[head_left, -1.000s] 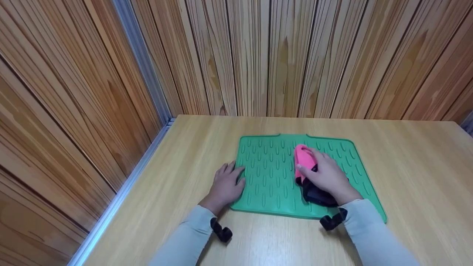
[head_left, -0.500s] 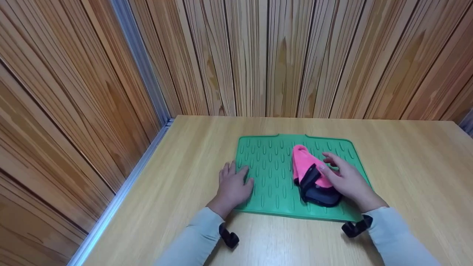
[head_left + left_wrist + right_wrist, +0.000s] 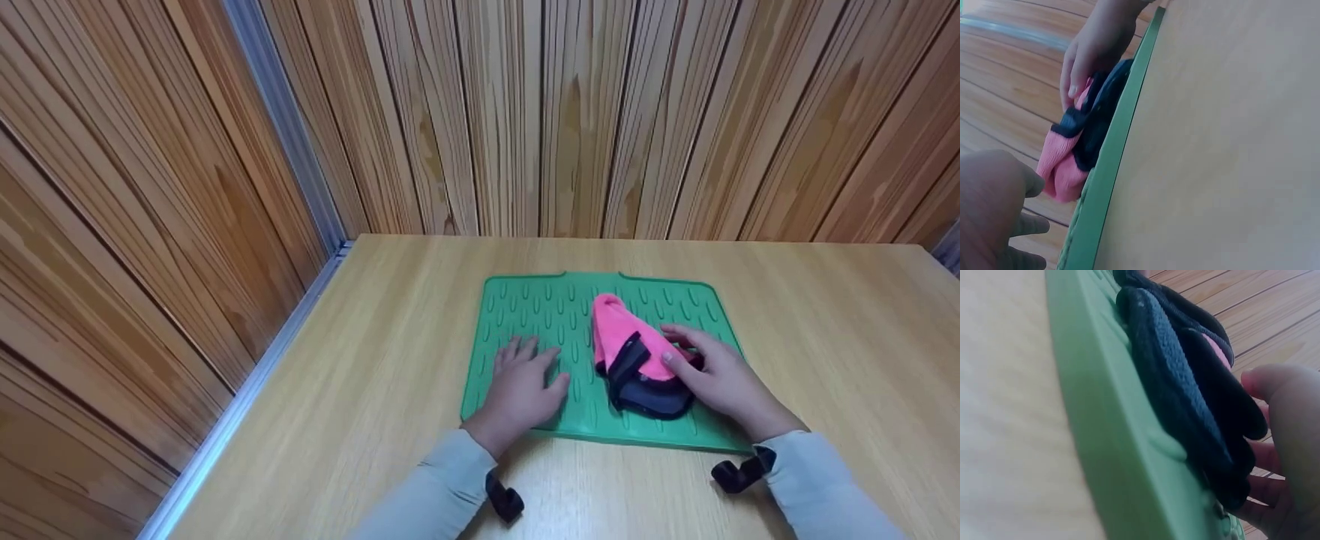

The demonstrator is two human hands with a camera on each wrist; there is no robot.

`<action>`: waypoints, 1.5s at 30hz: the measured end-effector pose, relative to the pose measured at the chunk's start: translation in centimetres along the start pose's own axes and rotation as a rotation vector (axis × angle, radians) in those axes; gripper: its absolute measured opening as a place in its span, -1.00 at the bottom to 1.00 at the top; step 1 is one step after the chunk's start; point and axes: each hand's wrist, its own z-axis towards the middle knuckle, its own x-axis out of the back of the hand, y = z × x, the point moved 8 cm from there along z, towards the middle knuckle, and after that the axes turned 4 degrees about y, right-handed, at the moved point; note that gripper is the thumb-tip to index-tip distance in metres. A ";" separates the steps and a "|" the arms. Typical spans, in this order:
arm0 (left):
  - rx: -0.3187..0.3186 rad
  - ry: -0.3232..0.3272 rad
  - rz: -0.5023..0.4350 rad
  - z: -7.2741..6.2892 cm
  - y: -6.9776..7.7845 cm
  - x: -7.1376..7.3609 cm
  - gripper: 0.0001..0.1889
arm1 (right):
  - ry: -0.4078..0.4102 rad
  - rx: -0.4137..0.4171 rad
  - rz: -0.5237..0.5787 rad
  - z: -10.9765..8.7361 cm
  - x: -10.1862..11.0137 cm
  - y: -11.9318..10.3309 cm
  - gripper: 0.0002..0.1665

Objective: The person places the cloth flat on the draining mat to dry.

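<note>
A pink cloth item with dark navy edging and a navy strap lies folded on a green mat; its exact kind is unclear. At its right side my right hand holds the edge, thumb on the near side and fingers round the far side. The right wrist view shows the navy padded layers close to that thumb and fingers. My left hand is over the mat's left part with fingers spread, apart from the cloth item. In the left wrist view, pink folds appear beyond the left fingers.
The mat has raised oval ridges and lies on a light wooden table. Wood-plank walls stand behind and to the left, with a metal strip along the table's left edge. Black bands sit at both wrists.
My right hand has moved right from the top of the cloth item to its right edge, uncovering the navy part. My left hand has slid right from the mat's edge onto the mat.
</note>
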 end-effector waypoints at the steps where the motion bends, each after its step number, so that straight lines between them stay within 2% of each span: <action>1: -0.007 0.002 -0.006 0.0 0.4 -0.2 -0.46 | 0.009 0.010 -0.008 -0.1 0.1 0.0 -0.26; 5: -0.022 0.013 -0.011 0.3 1.6 -1.0 -0.49 | 0.043 0.048 -0.036 -0.5 0.5 0.2 -0.32; 11: 0.011 0.056 -0.053 0.5 2.8 -2.1 -0.57 | 0.105 0.116 -0.036 -1.1 0.8 0.3 -0.45; 16: 0.040 0.070 -0.075 0.7 3.8 -2.8 -0.62 | 0.175 0.200 0.021 -1.4 1.0 -0.1 -0.55; 21: 0.043 0.081 -0.063 1.1 4.4 -3.5 -0.68 | 0.191 0.256 0.013 -1.7 0.7 -0.6 -0.62; 26: 0.041 0.103 -0.060 1.4 4.5 -3.7 -0.79 | 0.143 0.241 -0.021 -1.7 0.2 -0.4 -0.58; 32: 0.050 0.120 -0.068 1.5 4.1 -3.7 -0.86 | 0.106 0.254 0.008 -1.8 -0.3 -0.2 -0.42; 38: 0.046 0.154 -0.074 1.5 3.4 -3.1 -0.91 | 0.206 0.328 0.028 -1.8 0.2 -0.4 -0.56; 45: 0.017 0.203 -0.085 1.5 2.5 -1.4 -0.95 | 0.313 0.322 -0.003 -1.6 0.9 -0.3 -0.64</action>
